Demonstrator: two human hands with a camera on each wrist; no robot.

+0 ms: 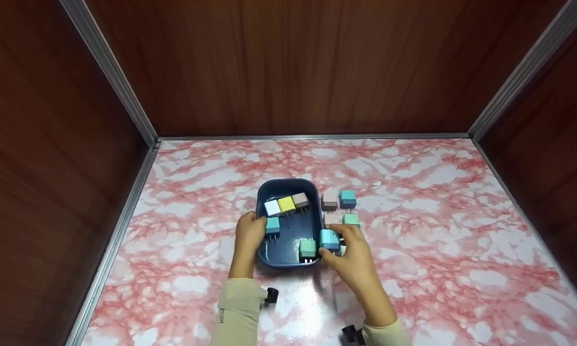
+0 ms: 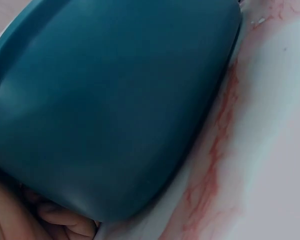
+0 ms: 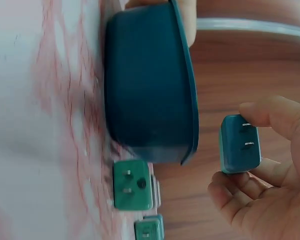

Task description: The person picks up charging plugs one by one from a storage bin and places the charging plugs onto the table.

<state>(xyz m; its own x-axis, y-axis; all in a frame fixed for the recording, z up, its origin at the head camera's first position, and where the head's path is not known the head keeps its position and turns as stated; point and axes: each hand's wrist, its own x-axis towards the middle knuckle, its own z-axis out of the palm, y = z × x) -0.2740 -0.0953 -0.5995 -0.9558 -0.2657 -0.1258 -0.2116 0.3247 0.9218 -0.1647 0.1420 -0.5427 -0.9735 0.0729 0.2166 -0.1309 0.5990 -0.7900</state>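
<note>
My right hand (image 1: pixel 353 257) pinches a blue two-pronged charger plug (image 1: pixel 329 239) by its sides, raised beside the tub's right rim. In the right wrist view its metal prongs (image 3: pixel 248 144) face the camera. On the left, my left hand (image 1: pixel 250 235) grips the rim of a dark blue tub (image 1: pixel 288 263); its curled fingers (image 2: pixel 65 217) show against the wall in the left wrist view. Inside lie a white plug (image 1: pixel 272 207), a yellow plug (image 1: pixel 286 204), a brownish plug (image 1: pixel 300 200), a blue plug (image 1: pixel 272 225) by the left fingertips and a green plug (image 1: pixel 308 249).
Right of the tub, several more plugs stand on the red-and-white marbled table (image 1: pixel 437 216): a pinkish one (image 1: pixel 329 201), a blue one (image 1: pixel 348 198) and a green one (image 1: pixel 351 220). Brown wood panels (image 1: pixel 288 67) enclose the table at the back and sides.
</note>
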